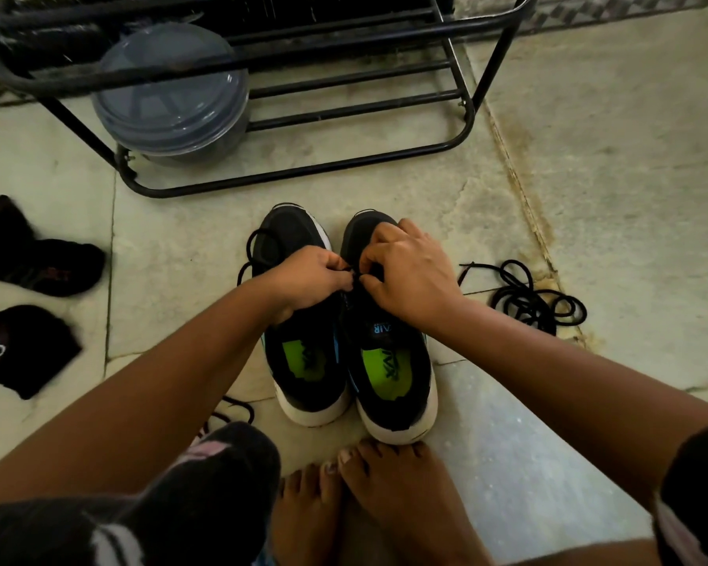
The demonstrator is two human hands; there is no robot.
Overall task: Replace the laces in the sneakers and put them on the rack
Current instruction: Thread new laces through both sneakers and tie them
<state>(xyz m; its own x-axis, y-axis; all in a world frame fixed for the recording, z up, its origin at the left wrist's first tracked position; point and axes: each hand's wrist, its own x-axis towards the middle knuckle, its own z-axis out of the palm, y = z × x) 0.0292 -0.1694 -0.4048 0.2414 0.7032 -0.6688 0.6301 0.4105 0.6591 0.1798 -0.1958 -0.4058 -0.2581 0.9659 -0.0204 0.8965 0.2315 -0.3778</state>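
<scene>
Pale stone floor (589,198) | black sneakers (393,361) paired before rack (303,173) | left hand (307,279), right hand (409,275) pinching lace (354,273) over right sneaker | loose lace (536,296) right of sneakers

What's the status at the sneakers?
Left hand and right hand both pinching black lace over right sneaker. Rack ahead holds grey lidded container.

Two sneakers side by side on the floor (589,157), toes toward the rack (303,173): left sneaker (303,361) touching right sneaker (393,381); left hand (307,279) and right hand (409,271) meet over the right sneaker's lacing, pinching a lace end (354,275); loose lace pile (532,296) right of the pair; two socks (29,259) far left; lidded container (172,91) on the rack's lowest bars; bare feet (385,504) just behind the heels.
</scene>
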